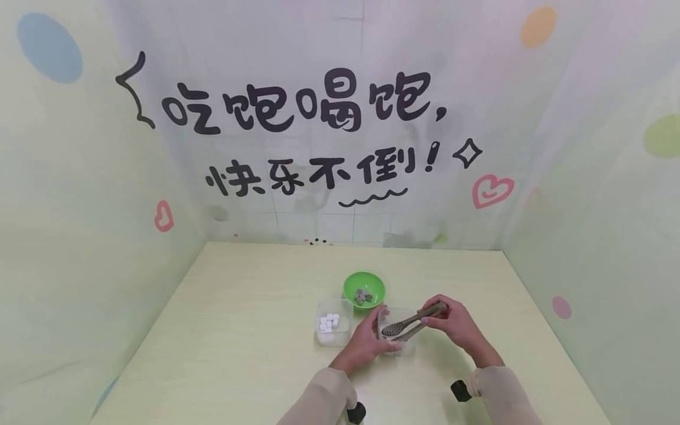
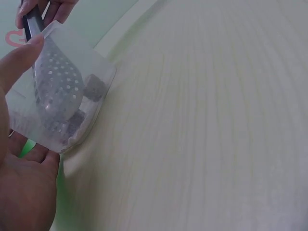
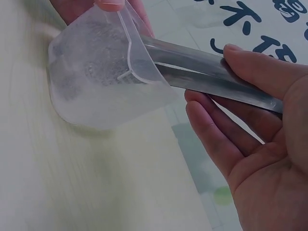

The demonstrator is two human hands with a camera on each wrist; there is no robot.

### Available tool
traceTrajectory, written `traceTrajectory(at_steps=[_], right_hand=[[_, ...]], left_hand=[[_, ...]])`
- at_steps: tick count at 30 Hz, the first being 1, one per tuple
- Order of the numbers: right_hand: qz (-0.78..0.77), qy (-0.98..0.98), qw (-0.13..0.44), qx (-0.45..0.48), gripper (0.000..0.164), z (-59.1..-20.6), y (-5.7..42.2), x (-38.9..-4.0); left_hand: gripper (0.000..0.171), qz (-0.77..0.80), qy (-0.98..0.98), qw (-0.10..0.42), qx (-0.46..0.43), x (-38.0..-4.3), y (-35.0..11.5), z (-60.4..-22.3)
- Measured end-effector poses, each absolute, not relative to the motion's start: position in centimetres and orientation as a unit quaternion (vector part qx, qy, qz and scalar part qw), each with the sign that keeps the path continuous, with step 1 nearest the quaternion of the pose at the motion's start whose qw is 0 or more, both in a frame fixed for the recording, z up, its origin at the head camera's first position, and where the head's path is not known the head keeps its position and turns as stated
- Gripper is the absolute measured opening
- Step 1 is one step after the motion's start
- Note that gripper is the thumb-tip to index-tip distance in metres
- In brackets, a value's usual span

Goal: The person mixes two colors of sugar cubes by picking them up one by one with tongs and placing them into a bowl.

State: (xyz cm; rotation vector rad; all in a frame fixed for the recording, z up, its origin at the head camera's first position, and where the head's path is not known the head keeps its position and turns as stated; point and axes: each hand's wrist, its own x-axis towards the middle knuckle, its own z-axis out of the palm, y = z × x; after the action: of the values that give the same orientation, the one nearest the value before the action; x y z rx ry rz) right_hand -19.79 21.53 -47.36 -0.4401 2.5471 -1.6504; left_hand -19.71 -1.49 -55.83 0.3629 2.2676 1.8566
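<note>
My left hand (image 1: 363, 343) grips a clear plastic container (image 1: 408, 349) by its side, thumb and fingers spread around it, and the container is tilted with its mouth toward the right hand. Metal tongs (image 1: 415, 319) are held in my right hand (image 1: 458, 324), between thumb and fingers. Their perforated head (image 2: 58, 82) reaches inside the container, close to a few grey cubes (image 2: 95, 87) seen through the wall in the left wrist view. Whether a cube sits between the tong heads is hard to make out through the cloudy plastic.
Just behind the left hand stands a green bowl (image 1: 350, 287) with several grey cubes (image 1: 363, 297) in it. To its front left, a second clear container (image 1: 344, 326) holds several white cubes (image 1: 328, 321). A printed cloth wall (image 1: 329, 224) rises at the table's (image 1: 239, 307) back edge.
</note>
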Motion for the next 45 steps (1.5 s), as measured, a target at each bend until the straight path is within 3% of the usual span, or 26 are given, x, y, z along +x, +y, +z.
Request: traceTrajectory(at_steps=[7,17,45], right_hand=[[-0.515,0.845,-0.016,-0.141,0.020,-47.0,20.4,-19.1],[-0.522,0.843,-0.052,-0.115,0.020,-50.5,21.1,-20.6],[-0.576,0.804,-0.115,-0.096,0.022,-48.8,22.3,-20.4]], left_hand=[[0.098,0.616,0.772,0.095,0.124,-20.0,-1.5,-56.3],[0.097,0.623,0.766,0.088,0.136,-20.0,-1.4,-56.1],[0.101,0.621,0.769,0.094,0.124,-20.0,-1.4,-56.3]])
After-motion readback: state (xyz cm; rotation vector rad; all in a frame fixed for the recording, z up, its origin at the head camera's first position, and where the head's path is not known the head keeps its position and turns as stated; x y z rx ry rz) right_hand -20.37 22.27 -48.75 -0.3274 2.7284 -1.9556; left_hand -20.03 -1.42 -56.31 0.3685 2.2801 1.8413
